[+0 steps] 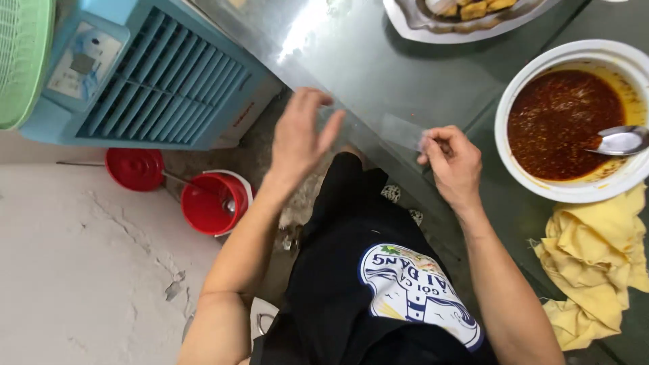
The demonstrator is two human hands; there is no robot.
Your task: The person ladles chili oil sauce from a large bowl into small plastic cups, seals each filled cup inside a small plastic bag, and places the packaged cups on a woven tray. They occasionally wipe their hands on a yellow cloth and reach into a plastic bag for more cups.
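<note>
Hands (pixel 301 135) (pixel 451 162) stretch clear film (pixel 399 130) over table edge (pixel 351 122).

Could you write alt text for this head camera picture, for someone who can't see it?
Seen from above, a seated person's right hand pinches a small clear plastic bag at the edge of a dark glass table, while the open left hand hovers beside it. A white bowl of red chilli sauce with a metal spoon stands nearby, above a crumpled yellow cloth.

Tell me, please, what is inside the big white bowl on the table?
The white bowl holds dark red, oily sauce with many flakes. A metal spoon rests in it, bowl end in the sauce. Whatever lies under the surface of the sauce is covered and cannot be seen.
</note>
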